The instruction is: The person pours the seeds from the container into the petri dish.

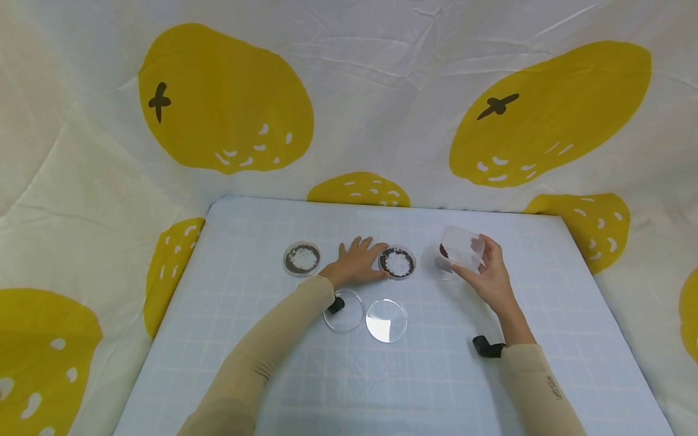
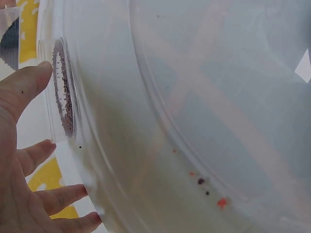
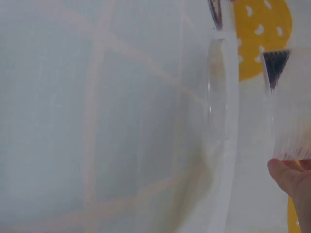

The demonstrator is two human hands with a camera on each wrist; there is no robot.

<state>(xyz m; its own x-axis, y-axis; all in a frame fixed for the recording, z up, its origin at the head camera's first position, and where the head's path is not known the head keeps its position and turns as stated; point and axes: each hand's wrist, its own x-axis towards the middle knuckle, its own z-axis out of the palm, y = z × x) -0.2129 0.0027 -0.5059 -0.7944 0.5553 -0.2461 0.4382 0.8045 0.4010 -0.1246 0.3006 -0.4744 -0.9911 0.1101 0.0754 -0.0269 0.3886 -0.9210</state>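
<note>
In the head view my left hand holds the rim of a petri dish between thumb and index finger, its other fingers spread. White bits lie over dark granules in that dish. My right hand grips a clear plastic container, tilted to the left above another clear petri dish. Dark granules are gathered in the container's lower corner, in the right wrist view. Whether any granules lie in the dish beneath, I cannot tell.
A further petri dish with white bits on dark granules stands to the left. Two clear round lids or dishes, a left one and a right one, lie nearer me. A patterned cloth hangs behind the table.
</note>
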